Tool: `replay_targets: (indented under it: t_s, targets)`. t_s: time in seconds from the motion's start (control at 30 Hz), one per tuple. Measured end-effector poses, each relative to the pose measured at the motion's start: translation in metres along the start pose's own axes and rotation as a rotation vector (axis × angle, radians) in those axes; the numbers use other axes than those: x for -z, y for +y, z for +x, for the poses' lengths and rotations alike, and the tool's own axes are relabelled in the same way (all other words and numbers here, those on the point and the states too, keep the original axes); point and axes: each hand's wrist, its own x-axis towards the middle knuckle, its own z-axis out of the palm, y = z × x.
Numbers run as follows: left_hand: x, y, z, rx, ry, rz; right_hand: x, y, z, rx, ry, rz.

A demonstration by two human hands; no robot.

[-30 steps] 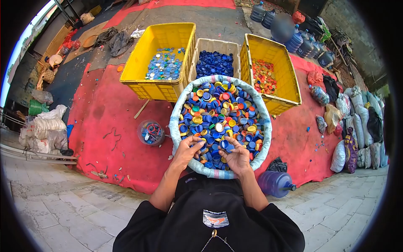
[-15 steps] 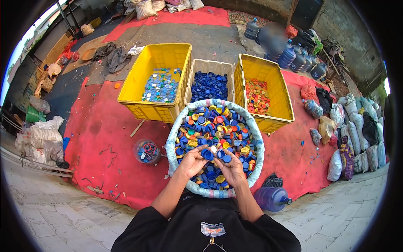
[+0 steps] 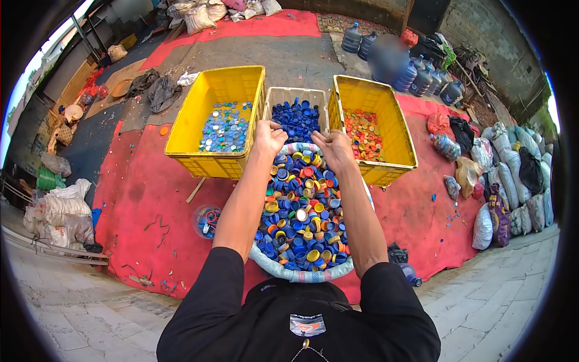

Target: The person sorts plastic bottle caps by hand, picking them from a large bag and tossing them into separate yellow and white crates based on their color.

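Observation:
A round basket with a pale blue woven rim [image 3: 301, 276] stands before me, heaped with bottle caps [image 3: 301, 214] in blue, yellow, orange and other colours. Both forearms reach over it. My left hand [image 3: 269, 137] is at the near left corner of a whitish crate [image 3: 297, 92] holding blue caps [image 3: 295, 117]. Opposite it, my right hand [image 3: 335, 148] is near that crate's right corner. The fingers of both hands are loosely bent and apart, with no cap visible in them. Their undersides are hidden.
A yellow crate [image 3: 208, 158] with pale blue, white and green caps stands left; another yellow crate [image 3: 386, 173] with orange-red caps stands right. A clear tub [image 3: 206, 222] sits on the red mat [image 3: 151, 199]. Filled sacks [image 3: 512, 175] and large water bottles [image 3: 416, 78] line the right side.
Both hands have moved forward from above the basket to the whitish crate and spread apart. The blue caps they held no longer show in them. A white cap now lies on the heap.

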Motion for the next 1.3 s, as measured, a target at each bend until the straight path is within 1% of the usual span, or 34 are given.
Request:
replay_targets:
  t_s: [0.03, 0.1, 0.17, 0.23, 0.3, 0.37, 0.43, 0.47, 0.57, 0.6, 0.7, 0.77, 0.8, 0.9, 0.97, 1.0, 1.1, 1.13, 1.23, 1.3]
  targets:
    - [0.020, 0.003, 0.001, 0.035, -0.029, -0.010, 0.016, 0.006, -0.012, 0.025, 0.043, -0.051]
    - [0.060, 0.000, -0.007, 0.070, -0.002, -0.082, 0.062, 0.017, -0.027, 0.005, 0.070, -0.040]
    - [0.094, -0.008, -0.032, -0.020, -0.110, -0.022, 0.074, 0.017, -0.070, 0.027, 0.157, -0.152]
    - [0.132, -0.014, -0.054, -0.004, -0.170, 0.066, 0.096, 0.028, -0.101, 0.031, 0.199, -0.351]
    - [0.161, -0.026, -0.084, -0.101, -0.174, 0.165, 0.124, 0.046, -0.128, 0.052, 0.232, -0.577]
    - [0.183, -0.037, -0.114, -0.193, -0.112, 0.304, 0.150, 0.071, -0.148, 0.151, 0.198, -0.925]
    - [0.204, -0.044, -0.137, -0.264, -0.059, 0.400, 0.149, 0.081, -0.170, 0.208, 0.189, -1.219]
    - [0.214, -0.047, -0.146, -0.285, -0.041, 0.426, 0.147, 0.086, -0.179, 0.263, 0.220, -1.297]
    - [0.231, -0.053, -0.166, -0.357, -0.002, 0.510, 0.144, 0.087, -0.191, 0.374, 0.194, -1.429]
    - [0.234, -0.053, -0.170, -0.374, 0.004, 0.538, 0.143, 0.087, -0.191, 0.389, 0.207, -1.430]
    - [0.230, -0.055, -0.179, -0.427, 0.033, 0.651, 0.139, 0.081, -0.191, 0.418, 0.190, -1.588]
    - [0.225, -0.054, -0.185, -0.442, 0.034, 0.751, 0.139, 0.081, -0.189, 0.448, 0.174, -1.581]
    - [0.226, -0.056, -0.184, -0.419, 0.027, 0.759, 0.141, 0.081, -0.187, 0.456, 0.175, -1.570]
    - [0.229, -0.064, -0.181, -0.484, 0.002, 0.864, 0.147, 0.075, -0.182, 0.470, 0.187, -1.540]
    - [0.228, -0.067, -0.183, -0.472, 0.016, 0.908, 0.156, 0.072, -0.180, 0.496, 0.203, -1.526]
    - [0.229, -0.069, -0.184, -0.470, 0.020, 0.923, 0.151, 0.066, -0.185, 0.496, 0.204, -1.589]
    - [0.230, -0.076, -0.182, -0.487, 0.010, 0.959, 0.153, 0.059, -0.190, 0.458, 0.216, -1.585]
    - [0.231, -0.078, -0.182, -0.496, 0.007, 0.971, 0.155, 0.057, -0.190, 0.417, 0.206, -1.525]
    - [0.227, -0.080, -0.184, -0.462, -0.026, 1.042, 0.149, 0.055, -0.195, 0.357, 0.184, -1.519]
    - [0.221, -0.082, -0.186, -0.484, -0.026, 1.068, 0.144, 0.054, -0.199, 0.351, 0.131, -1.543]
